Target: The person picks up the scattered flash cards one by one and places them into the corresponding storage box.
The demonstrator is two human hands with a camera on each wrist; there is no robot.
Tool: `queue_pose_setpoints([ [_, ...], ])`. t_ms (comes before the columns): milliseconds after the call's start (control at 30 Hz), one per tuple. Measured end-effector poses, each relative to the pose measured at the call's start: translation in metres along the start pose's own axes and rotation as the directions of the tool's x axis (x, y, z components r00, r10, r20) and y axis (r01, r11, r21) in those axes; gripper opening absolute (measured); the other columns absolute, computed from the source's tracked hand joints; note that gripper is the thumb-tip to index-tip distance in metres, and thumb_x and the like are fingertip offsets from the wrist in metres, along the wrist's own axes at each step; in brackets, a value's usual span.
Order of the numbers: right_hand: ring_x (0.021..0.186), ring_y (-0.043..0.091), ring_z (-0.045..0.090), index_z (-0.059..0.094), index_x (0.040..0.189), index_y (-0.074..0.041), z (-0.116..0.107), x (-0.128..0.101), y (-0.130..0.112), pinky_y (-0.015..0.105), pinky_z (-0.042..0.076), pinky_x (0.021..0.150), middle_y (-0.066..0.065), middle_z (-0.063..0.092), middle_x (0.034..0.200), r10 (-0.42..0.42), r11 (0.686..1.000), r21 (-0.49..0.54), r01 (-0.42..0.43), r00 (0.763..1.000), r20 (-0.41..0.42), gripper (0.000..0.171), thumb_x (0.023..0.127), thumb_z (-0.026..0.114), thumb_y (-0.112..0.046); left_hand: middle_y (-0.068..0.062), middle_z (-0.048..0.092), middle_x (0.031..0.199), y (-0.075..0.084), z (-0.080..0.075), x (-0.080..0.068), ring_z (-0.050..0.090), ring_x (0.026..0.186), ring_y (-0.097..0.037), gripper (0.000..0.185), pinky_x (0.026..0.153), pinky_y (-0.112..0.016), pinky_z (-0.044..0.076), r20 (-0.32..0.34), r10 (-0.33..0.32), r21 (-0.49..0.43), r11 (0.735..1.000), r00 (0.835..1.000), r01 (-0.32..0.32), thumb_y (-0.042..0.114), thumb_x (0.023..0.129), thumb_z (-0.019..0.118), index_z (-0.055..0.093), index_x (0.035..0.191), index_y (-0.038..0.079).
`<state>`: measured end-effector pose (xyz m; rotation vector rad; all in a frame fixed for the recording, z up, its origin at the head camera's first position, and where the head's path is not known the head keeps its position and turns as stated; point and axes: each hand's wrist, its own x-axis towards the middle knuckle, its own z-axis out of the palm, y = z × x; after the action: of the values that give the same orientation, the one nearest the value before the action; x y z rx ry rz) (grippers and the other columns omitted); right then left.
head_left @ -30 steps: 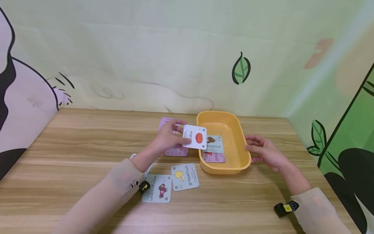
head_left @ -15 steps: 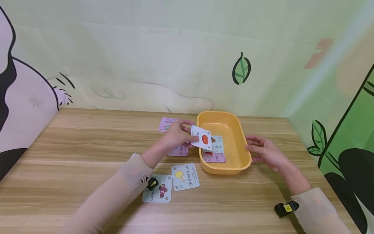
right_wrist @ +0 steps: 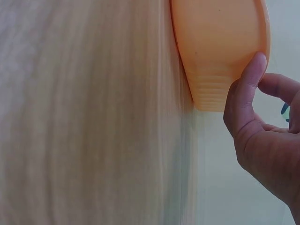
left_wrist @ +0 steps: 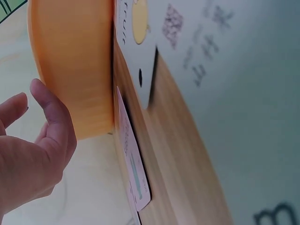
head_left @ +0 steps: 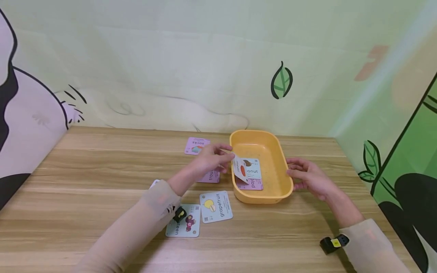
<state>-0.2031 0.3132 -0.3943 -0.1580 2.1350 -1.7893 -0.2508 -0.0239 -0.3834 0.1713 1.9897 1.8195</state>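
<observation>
My left hand pinches a white card with a red picture, tilted steeply over the left rim of the yellow tray. Inside the tray lie a coconut card and a pink card under it. My right hand rests with loosely curled fingers against the tray's right side; in the right wrist view its thumb touches the tray wall. In the left wrist view my left hand is close beside the tray.
On the wooden table lie a grapefruit card, a mangosteen card, a pink socks card and a pink trousers card partly under my left hand. Painted walls close the back and right sides.
My left hand has carried the red-picture card rightward from beside the tray to over its left rim and tilted it edge-down. My right hand has stayed at the tray's side.
</observation>
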Motion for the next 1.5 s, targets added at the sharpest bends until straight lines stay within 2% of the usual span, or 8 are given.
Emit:
queue_pose_setpoints([
  [233, 0.091, 0.017, 0.066, 0.030, 0.148, 0.013, 0.001, 0.000, 0.000, 0.034, 0.061, 0.069, 0.013, 0.056, 0.116, -0.006, 1.000, -0.001, 0.006, 1.000, 0.004, 0.057, 0.104, 0.058, -0.008, -0.015, 0.063, 0.111, -0.002, -0.001, 0.000, 0.065, 0.088, -0.034, 0.044, 0.074, -0.035, 0.059, 0.005, 0.018, 0.041, 0.999, 1.000, -0.019, 0.011, 0.098, 0.069, 0.056, 0.139, 0.001],
  [467, 0.092, 0.017, 0.066, 0.030, 0.149, 0.013, 0.002, 0.000, -0.001, 0.033, 0.061, 0.069, 0.014, 0.056, 0.117, -0.004, 1.000, 0.006, 0.004, 1.000, 0.007, 0.056, 0.104, 0.057, -0.008, -0.013, 0.063, 0.110, -0.002, -0.002, -0.003, 0.065, 0.086, -0.036, 0.035, 0.079, -0.043, 0.059, 0.013, 0.061, 0.148, 0.987, 0.998, -0.063, 0.013, 0.099, 0.068, 0.065, 0.133, 0.004],
  [600, 0.091, 0.017, 0.067, 0.029, 0.149, 0.014, 0.002, -0.001, -0.002, 0.034, 0.061, 0.069, 0.014, 0.056, 0.117, -0.009, 1.000, 0.006, 0.009, 1.000, 0.009, 0.057, 0.104, 0.057, -0.008, -0.013, 0.063, 0.111, -0.003, -0.003, -0.004, 0.064, 0.087, -0.037, 0.033, 0.081, -0.046, 0.059, 0.035, 0.087, 0.173, 0.981, 0.996, -0.092, 0.015, 0.100, 0.068, 0.066, 0.131, 0.006],
  [700, 0.091, 0.017, 0.066, 0.029, 0.149, 0.014, 0.002, -0.002, -0.002, 0.033, 0.061, 0.068, 0.013, 0.055, 0.116, -0.011, 1.000, 0.007, 0.011, 1.000, 0.009, 0.057, 0.104, 0.057, -0.008, -0.013, 0.063, 0.112, -0.005, -0.006, -0.005, 0.064, 0.091, -0.039, 0.033, 0.080, -0.044, 0.059, 0.048, 0.095, 0.169, 0.980, 0.994, -0.102, 0.017, 0.100, 0.069, 0.066, 0.131, 0.007],
  [833, 0.090, 0.017, 0.066, 0.028, 0.149, 0.014, 0.002, -0.002, -0.002, 0.033, 0.061, 0.068, 0.013, 0.055, 0.116, -0.011, 1.000, 0.010, 0.011, 1.000, 0.009, 0.058, 0.104, 0.057, -0.008, -0.013, 0.062, 0.113, -0.005, -0.011, -0.009, 0.062, 0.099, -0.040, 0.033, 0.076, -0.035, 0.057, 0.052, 0.095, 0.172, 0.980, 0.994, -0.102, 0.018, 0.100, 0.069, 0.064, 0.130, 0.007],
  [1067, 0.090, 0.017, 0.066, 0.027, 0.149, 0.015, 0.001, -0.003, -0.002, 0.033, 0.061, 0.067, 0.012, 0.056, 0.116, -0.016, 1.000, 0.014, 0.016, 1.000, 0.014, 0.058, 0.104, 0.056, -0.008, -0.014, 0.062, 0.113, -0.004, -0.026, -0.018, 0.060, 0.099, -0.030, 0.033, 0.078, -0.036, 0.056, 0.072, 0.097, 0.240, 0.964, 0.993, -0.111, 0.021, 0.100, 0.068, 0.064, 0.129, 0.006],
  [1400, 0.091, 0.017, 0.067, 0.027, 0.149, 0.015, 0.001, -0.003, -0.003, 0.033, 0.061, 0.067, 0.013, 0.055, 0.116, -0.012, 1.000, 0.015, 0.012, 1.000, 0.016, 0.058, 0.104, 0.057, -0.008, -0.017, 0.062, 0.118, -0.005, -0.058, -0.036, 0.060, 0.103, -0.036, 0.033, 0.083, -0.042, 0.056, 0.136, 0.107, 0.286, 0.947, 0.985, -0.143, 0.018, 0.102, 0.065, 0.062, 0.130, 0.000],
  [1500, 0.090, 0.017, 0.067, 0.028, 0.149, 0.014, 0.001, -0.002, -0.002, 0.033, 0.061, 0.067, 0.013, 0.056, 0.116, -0.010, 1.000, 0.016, 0.010, 1.000, 0.016, 0.058, 0.104, 0.057, -0.008, -0.017, 0.061, 0.118, -0.006, -0.067, -0.041, 0.060, 0.101, -0.032, 0.035, 0.084, -0.043, 0.055, 0.149, 0.100, 0.313, 0.939, 0.984, -0.143, 0.018, 0.102, 0.064, 0.061, 0.130, -0.001],
])
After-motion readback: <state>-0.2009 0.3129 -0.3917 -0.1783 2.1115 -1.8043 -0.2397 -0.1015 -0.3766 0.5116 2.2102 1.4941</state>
